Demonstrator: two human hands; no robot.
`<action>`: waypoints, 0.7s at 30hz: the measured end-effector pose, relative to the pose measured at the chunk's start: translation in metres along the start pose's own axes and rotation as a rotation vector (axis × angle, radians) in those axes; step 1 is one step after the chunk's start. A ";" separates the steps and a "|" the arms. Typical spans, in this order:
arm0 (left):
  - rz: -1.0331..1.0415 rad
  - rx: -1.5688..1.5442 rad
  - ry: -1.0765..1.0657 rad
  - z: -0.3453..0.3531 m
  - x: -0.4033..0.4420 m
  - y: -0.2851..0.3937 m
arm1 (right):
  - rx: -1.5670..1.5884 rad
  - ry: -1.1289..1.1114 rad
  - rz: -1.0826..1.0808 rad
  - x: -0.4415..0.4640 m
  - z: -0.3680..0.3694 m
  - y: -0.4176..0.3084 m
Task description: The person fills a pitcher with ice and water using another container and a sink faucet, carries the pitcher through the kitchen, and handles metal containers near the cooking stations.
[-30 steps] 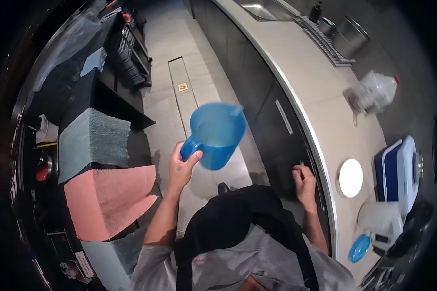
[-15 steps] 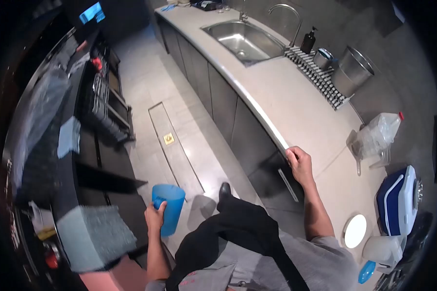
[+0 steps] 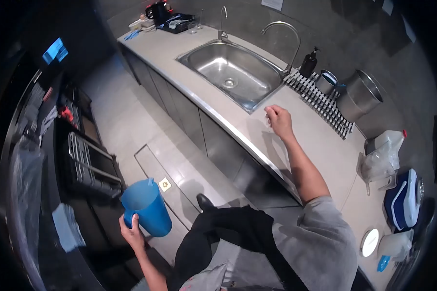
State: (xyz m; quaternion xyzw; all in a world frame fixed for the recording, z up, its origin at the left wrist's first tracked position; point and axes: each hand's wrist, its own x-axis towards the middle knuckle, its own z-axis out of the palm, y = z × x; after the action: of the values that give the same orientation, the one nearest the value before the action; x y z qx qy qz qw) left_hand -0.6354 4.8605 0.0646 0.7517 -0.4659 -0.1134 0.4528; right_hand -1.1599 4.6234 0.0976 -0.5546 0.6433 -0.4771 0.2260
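My left hand (image 3: 132, 232) is closed round the handle of a blue plastic pitcher (image 3: 150, 208), held in the air above the floor at the lower left. The pitcher is tilted a little, with its open mouth facing up. Over the counter, just short of the near corner of the steel sink (image 3: 262, 101), my right hand (image 3: 279, 120) hovers with its fingers curled in. Nothing shows between them. Beneath, its shadow falls on the pale worktop (image 3: 320, 169). A curved faucet (image 3: 296, 41) rises behind the sink.
Along the wall stand a drying rack (image 3: 320, 104), a dark pump bottle (image 3: 309, 62), a steel container (image 3: 359, 95), a clear plastic jug (image 3: 381, 155) and a blue-and-white box (image 3: 404, 199). Dark shelving with a cloth (image 3: 68, 227) runs along the left side of the aisle.
My right hand has left the counter's front edge and moved forward toward the sink. My left hand has carried the pitcher leftward. The view has shifted, bringing the sink closer.
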 end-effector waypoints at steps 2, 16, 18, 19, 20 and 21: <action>0.075 -0.088 0.009 0.018 0.054 0.012 | 0.213 0.074 0.152 0.038 0.011 0.009; 0.549 -0.685 -0.393 0.142 0.323 0.251 | 0.398 0.568 0.583 0.246 0.024 0.093; 0.705 -0.709 -0.423 0.194 0.352 0.284 | 0.263 0.653 0.652 0.275 0.027 0.103; 0.745 -0.715 -0.470 0.219 0.365 0.302 | 0.137 0.724 0.667 0.293 0.026 0.109; 0.780 -0.717 -0.525 0.243 0.375 0.316 | 0.007 0.793 0.691 0.307 0.027 0.124; 0.775 -0.709 -0.561 0.265 0.383 0.328 | -0.131 0.857 0.721 0.316 0.029 0.141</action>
State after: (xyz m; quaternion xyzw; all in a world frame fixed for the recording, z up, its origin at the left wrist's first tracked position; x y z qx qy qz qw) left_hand -0.7815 4.3491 0.2696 0.2711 -0.7417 -0.2828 0.5444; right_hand -1.2955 4.3093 0.0383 -0.0691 0.8546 -0.5113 0.0581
